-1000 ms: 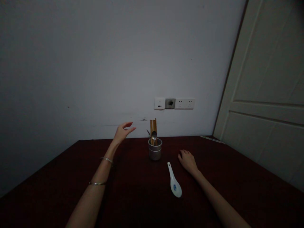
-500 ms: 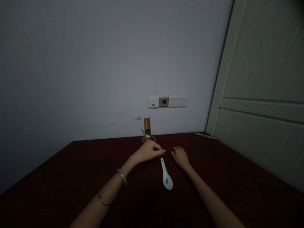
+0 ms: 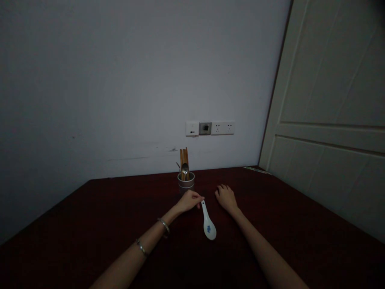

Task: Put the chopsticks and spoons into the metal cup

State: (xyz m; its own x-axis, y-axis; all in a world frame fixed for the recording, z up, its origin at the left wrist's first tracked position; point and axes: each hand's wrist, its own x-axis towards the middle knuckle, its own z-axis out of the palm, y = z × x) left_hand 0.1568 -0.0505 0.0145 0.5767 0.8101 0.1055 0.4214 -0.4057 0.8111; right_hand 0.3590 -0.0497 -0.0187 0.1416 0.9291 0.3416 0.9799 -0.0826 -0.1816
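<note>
Dark-red table [image 3: 135, 216] — left hand [image 3: 188, 200], white spoon [image 3: 209, 228]

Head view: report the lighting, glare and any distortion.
Head view: dim throughout, the wall brighter mid-frame than at far left, the near table almost black, the white spoon still distinct, no strong glare; also in the head view, apparent wide-angle stretch toward the edges.

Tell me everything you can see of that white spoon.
The white spoon looks ceramic and glossy, with a blue motif in its oval bowl and a small hole near the handle's end. It lies on the dark red table, bowl towards the camera, handle pointing away. Fingertips of the left hand are at the handle's end; whether they grip it is unclear.
</note>
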